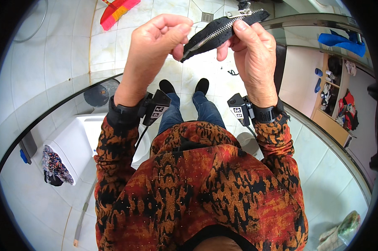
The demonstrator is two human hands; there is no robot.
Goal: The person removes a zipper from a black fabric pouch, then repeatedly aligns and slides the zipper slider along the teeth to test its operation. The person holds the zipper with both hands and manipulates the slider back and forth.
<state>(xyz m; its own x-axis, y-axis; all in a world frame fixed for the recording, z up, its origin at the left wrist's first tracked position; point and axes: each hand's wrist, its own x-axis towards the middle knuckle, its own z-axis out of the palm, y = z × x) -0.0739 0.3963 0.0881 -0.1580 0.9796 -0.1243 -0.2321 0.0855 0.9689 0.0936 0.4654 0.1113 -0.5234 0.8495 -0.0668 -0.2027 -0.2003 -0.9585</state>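
In front of me, a small black zippered pouch (222,34) is held up at a slant, its right end higher. Silver metal teeth run along it, with a metal slider (238,13) near the upper right end. My right hand (254,54) grips it, thumb on the front beside the teeth and fingers behind. My left hand (155,44) is at the pouch's lower left end, fingers curled and thumb pressed in. A lower finger of it meets the pouch's edge; what the thumb and fingertips pinch, if anything, cannot be made out.
Below the hands lies a pale tiled floor with a drain (207,17) and a small black cord (233,72). A red and yellow broom head (118,11) is at the far left. Shelves with shoes (329,90) stand right, beyond a curved rail. A white basin (78,142) stands left.
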